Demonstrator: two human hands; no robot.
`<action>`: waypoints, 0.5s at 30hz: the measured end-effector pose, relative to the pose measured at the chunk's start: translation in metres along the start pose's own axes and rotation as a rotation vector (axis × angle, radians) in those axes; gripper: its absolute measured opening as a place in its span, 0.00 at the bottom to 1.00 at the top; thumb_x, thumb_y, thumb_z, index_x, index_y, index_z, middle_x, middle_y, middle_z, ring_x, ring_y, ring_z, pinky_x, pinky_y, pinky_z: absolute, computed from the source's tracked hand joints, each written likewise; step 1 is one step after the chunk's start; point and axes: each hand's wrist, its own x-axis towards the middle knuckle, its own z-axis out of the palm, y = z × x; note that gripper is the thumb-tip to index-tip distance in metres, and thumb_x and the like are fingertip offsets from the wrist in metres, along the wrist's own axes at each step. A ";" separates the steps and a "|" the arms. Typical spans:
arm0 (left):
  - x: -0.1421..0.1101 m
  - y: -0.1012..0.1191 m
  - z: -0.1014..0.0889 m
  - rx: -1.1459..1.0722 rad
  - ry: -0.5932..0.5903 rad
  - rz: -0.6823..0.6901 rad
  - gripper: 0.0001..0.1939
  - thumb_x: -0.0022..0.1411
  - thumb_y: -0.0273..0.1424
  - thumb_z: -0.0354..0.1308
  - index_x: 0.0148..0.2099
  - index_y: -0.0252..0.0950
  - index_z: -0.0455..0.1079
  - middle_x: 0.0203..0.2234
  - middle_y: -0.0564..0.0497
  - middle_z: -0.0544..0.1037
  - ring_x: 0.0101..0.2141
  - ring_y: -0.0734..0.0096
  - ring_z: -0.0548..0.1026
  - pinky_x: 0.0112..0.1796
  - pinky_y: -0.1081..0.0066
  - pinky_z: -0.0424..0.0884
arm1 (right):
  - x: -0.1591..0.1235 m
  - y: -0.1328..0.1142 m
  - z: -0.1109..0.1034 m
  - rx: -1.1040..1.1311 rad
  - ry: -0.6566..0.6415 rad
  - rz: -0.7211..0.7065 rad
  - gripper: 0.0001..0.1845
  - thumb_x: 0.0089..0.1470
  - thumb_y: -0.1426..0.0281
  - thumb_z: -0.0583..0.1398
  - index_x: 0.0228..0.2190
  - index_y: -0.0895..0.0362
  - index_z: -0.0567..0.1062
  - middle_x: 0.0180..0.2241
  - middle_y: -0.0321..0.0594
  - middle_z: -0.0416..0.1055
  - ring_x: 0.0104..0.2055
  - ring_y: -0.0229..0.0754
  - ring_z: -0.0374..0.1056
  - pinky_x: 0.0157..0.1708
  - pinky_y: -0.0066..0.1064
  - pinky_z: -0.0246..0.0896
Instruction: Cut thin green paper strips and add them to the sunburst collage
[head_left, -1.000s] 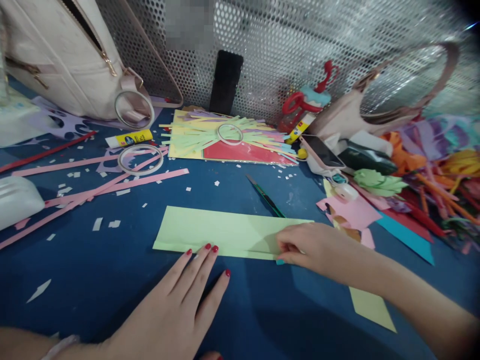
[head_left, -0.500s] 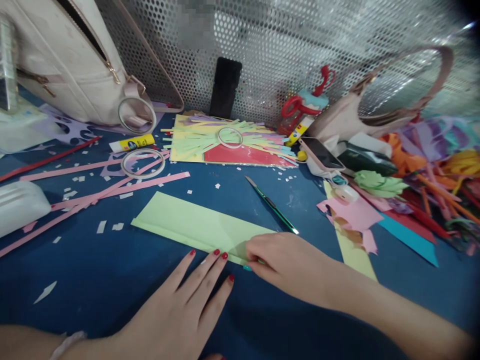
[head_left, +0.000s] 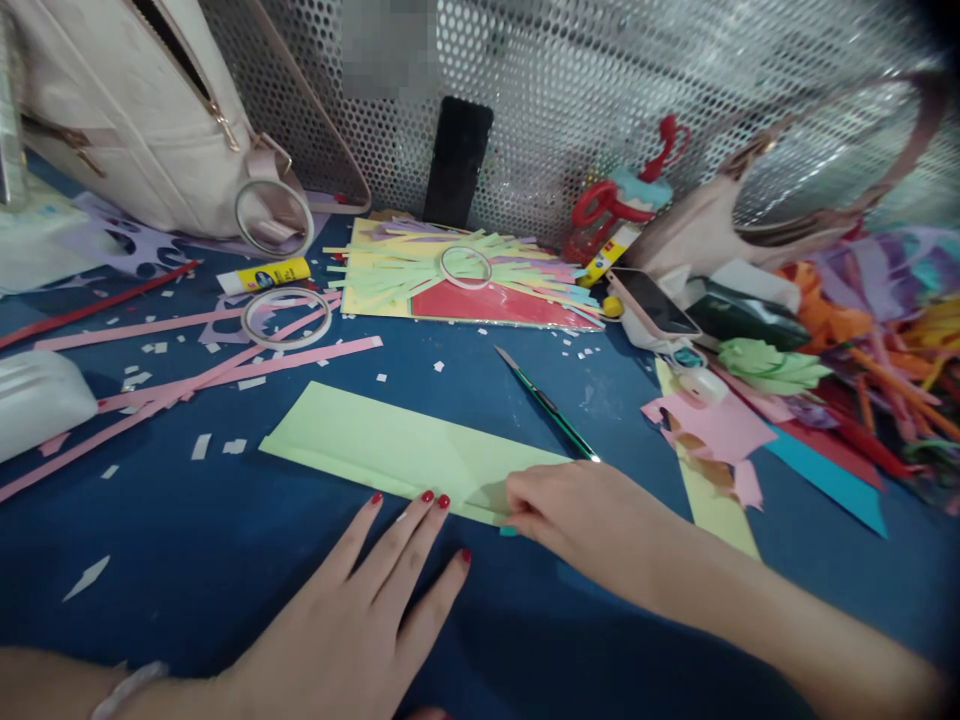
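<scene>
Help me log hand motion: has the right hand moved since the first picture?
Yes. The right hand has shifted left, judged against the craft knife lying beyond it.

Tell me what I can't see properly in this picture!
All in the head view:
- Right hand: most fingertips, hidden by its own curled fingers.
- Green paper: its right end, hidden by that hand.
- Left hand: thumb, mostly cut off by the bottom edge.
- White object: cut off by the left edge.
- Yellow glue stick beside the backpack: label writing, too small.
</scene>
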 end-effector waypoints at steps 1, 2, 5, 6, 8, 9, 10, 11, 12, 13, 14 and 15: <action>0.001 -0.001 0.000 0.004 0.017 0.004 0.31 0.70 0.50 0.44 0.62 0.35 0.70 0.57 0.37 0.73 0.59 0.48 0.65 0.55 0.52 0.52 | 0.001 0.000 -0.001 0.022 -0.008 0.012 0.12 0.62 0.70 0.57 0.26 0.56 0.69 0.27 0.35 0.74 0.28 0.40 0.70 0.26 0.30 0.50; 0.001 -0.001 -0.001 0.012 0.037 0.005 0.30 0.71 0.50 0.44 0.61 0.36 0.71 0.56 0.37 0.74 0.59 0.49 0.65 0.55 0.52 0.51 | 0.001 0.000 -0.002 0.044 -0.016 0.022 0.12 0.62 0.70 0.57 0.25 0.55 0.69 0.27 0.34 0.73 0.28 0.39 0.69 0.26 0.29 0.50; 0.004 -0.003 -0.003 0.042 0.066 -0.002 0.29 0.72 0.49 0.43 0.59 0.37 0.72 0.56 0.38 0.74 0.58 0.51 0.66 0.56 0.52 0.48 | 0.002 0.000 -0.002 0.070 -0.032 0.044 0.11 0.61 0.71 0.57 0.25 0.55 0.68 0.27 0.34 0.74 0.29 0.39 0.69 0.27 0.29 0.50; 0.005 -0.003 -0.003 0.049 0.067 -0.004 0.28 0.72 0.49 0.42 0.59 0.37 0.73 0.55 0.38 0.75 0.58 0.51 0.66 0.56 0.52 0.47 | 0.003 -0.001 -0.002 0.067 -0.038 0.052 0.11 0.61 0.71 0.57 0.26 0.55 0.68 0.27 0.34 0.74 0.29 0.39 0.69 0.27 0.29 0.50; 0.006 -0.003 -0.004 0.055 0.079 -0.001 0.28 0.72 0.48 0.42 0.57 0.38 0.74 0.54 0.37 0.76 0.56 0.51 0.68 0.56 0.51 0.47 | 0.003 -0.002 -0.003 0.060 -0.057 0.083 0.11 0.61 0.71 0.57 0.26 0.55 0.69 0.27 0.34 0.74 0.29 0.40 0.70 0.27 0.29 0.49; 0.007 -0.003 -0.004 0.054 0.078 -0.001 0.28 0.72 0.49 0.42 0.57 0.37 0.75 0.54 0.37 0.76 0.56 0.50 0.68 0.56 0.51 0.47 | 0.003 -0.003 -0.003 0.053 -0.063 0.097 0.11 0.61 0.71 0.57 0.26 0.56 0.69 0.27 0.35 0.75 0.29 0.40 0.70 0.27 0.29 0.49; 0.007 -0.002 -0.004 0.053 0.079 -0.003 0.28 0.72 0.49 0.43 0.56 0.37 0.75 0.54 0.36 0.76 0.56 0.50 0.69 0.56 0.51 0.47 | 0.003 -0.004 -0.004 0.043 -0.068 0.107 0.11 0.62 0.71 0.57 0.26 0.56 0.70 0.27 0.35 0.75 0.29 0.41 0.71 0.26 0.29 0.48; 0.008 -0.002 -0.004 0.052 0.071 -0.009 0.28 0.71 0.49 0.43 0.57 0.37 0.75 0.54 0.36 0.75 0.56 0.49 0.68 0.56 0.50 0.47 | 0.003 -0.004 -0.005 0.028 -0.072 0.110 0.11 0.62 0.70 0.57 0.27 0.56 0.70 0.27 0.35 0.75 0.29 0.42 0.71 0.26 0.30 0.48; 0.008 -0.002 -0.004 0.049 0.066 -0.011 0.29 0.71 0.49 0.43 0.57 0.37 0.74 0.54 0.36 0.75 0.57 0.49 0.68 0.56 0.50 0.47 | 0.004 -0.004 -0.005 0.010 -0.074 0.106 0.11 0.62 0.70 0.57 0.27 0.56 0.70 0.27 0.36 0.75 0.30 0.42 0.71 0.26 0.30 0.48; 0.009 -0.002 -0.003 0.046 0.066 -0.011 0.29 0.71 0.50 0.43 0.57 0.37 0.74 0.54 0.36 0.75 0.57 0.48 0.67 0.56 0.50 0.47 | 0.004 -0.002 -0.006 -0.013 -0.076 0.100 0.10 0.62 0.69 0.58 0.27 0.56 0.71 0.28 0.36 0.75 0.30 0.43 0.72 0.26 0.30 0.47; 0.009 -0.002 -0.003 0.045 0.062 -0.011 0.29 0.71 0.50 0.44 0.58 0.37 0.74 0.55 0.36 0.75 0.58 0.48 0.67 0.56 0.50 0.47 | 0.004 -0.001 -0.006 -0.034 -0.078 0.095 0.10 0.62 0.69 0.58 0.27 0.56 0.71 0.28 0.37 0.75 0.30 0.43 0.72 0.26 0.30 0.46; 0.009 -0.003 -0.002 0.047 0.060 -0.012 0.29 0.71 0.50 0.44 0.58 0.37 0.73 0.55 0.36 0.75 0.58 0.48 0.67 0.56 0.51 0.47 | 0.004 0.002 -0.006 -0.055 -0.081 0.092 0.10 0.62 0.68 0.59 0.27 0.56 0.71 0.28 0.37 0.75 0.30 0.43 0.72 0.26 0.31 0.46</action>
